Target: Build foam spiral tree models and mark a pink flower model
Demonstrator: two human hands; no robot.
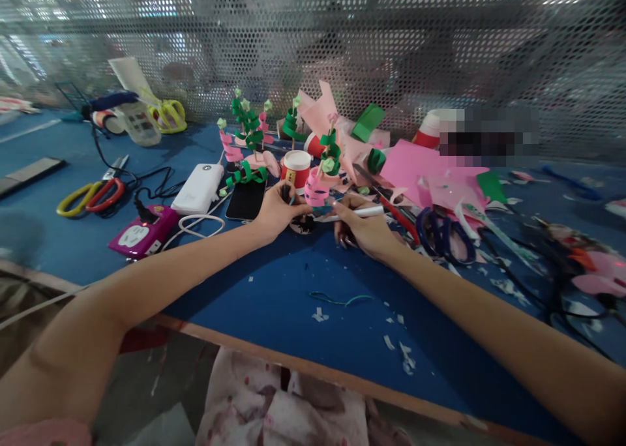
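Observation:
My left hand (278, 212) is closed, its fingertips beside a pink paper spiral (317, 190). A small dark thing (285, 192) shows at its fingers; what it is I cannot make out. My right hand (364, 229) is closed on a white pen-shaped tool (366, 212), which points left toward the spiral's foot. Between the hands lies a round piece with dark patches (303, 224), partly hidden by my fingers. Just behind stands a red and white paper cup (296, 167). Green paper spirals (252, 130) on sticks, tipped with small pale stars, rise behind my hands.
Left lie red-and-yellow scissors (105, 195), a purple power socket (144, 232), a white power bank (199, 188) and a black phone (246, 200). Right are blue-handled scissors (445, 236), pink paper (415, 172) and cables. Paper scraps dot the blue table (274, 296). Perforated metal (313, 48) borders the back.

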